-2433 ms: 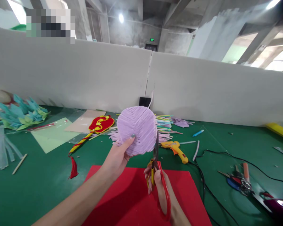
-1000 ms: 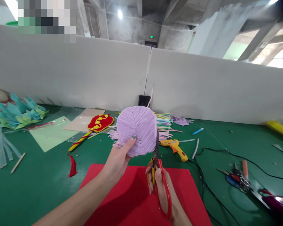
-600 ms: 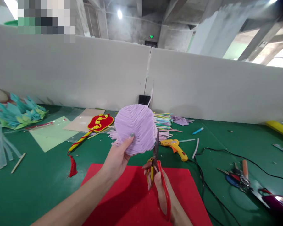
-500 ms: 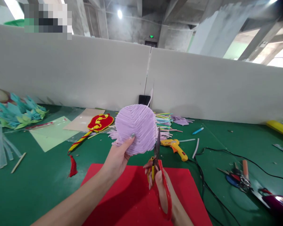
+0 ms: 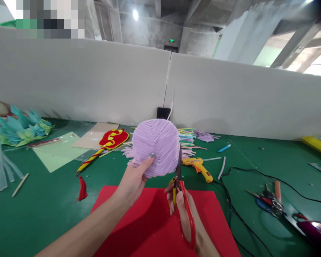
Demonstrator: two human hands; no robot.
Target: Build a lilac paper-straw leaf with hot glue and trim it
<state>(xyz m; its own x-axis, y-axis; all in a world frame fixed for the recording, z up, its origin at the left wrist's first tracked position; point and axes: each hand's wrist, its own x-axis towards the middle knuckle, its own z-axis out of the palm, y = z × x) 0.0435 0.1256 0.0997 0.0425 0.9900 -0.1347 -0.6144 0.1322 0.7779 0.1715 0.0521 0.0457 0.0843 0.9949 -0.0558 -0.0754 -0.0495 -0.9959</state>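
Note:
A round, flat lilac piece made of rows of pipe cleaners (image 5: pixel 157 142) is pinched at its lower edge by my left hand (image 5: pixel 136 178), thumb on the near face. Beside its right edge, my right hand (image 5: pixel 183 203) grips red-handled scissors (image 5: pixel 187 214), blades pointing up. A short yellow-and-dark item at the fingers of that hand is too small to make out. Below both hands lies a red board (image 5: pixel 155 221). Behind the lilac piece, bundles of coloured pipe cleaners (image 5: pixel 187 137) are partly hidden.
A yellow hot glue gun (image 5: pixel 199 167) with its black cord lies on the green table (image 5: pixel 53 214). To the left are a red-and-yellow fan (image 5: pixel 113 139), paper sheets (image 5: pixel 55 151) and a teal paper flower (image 5: pixel 21 128). At right, several tools (image 5: pixel 274 201). A white partition (image 5: pixel 96 78) stands behind.
The lilac piece has shifted slightly right in my left hand. My right hand and the scissors have moved a little to the right too.

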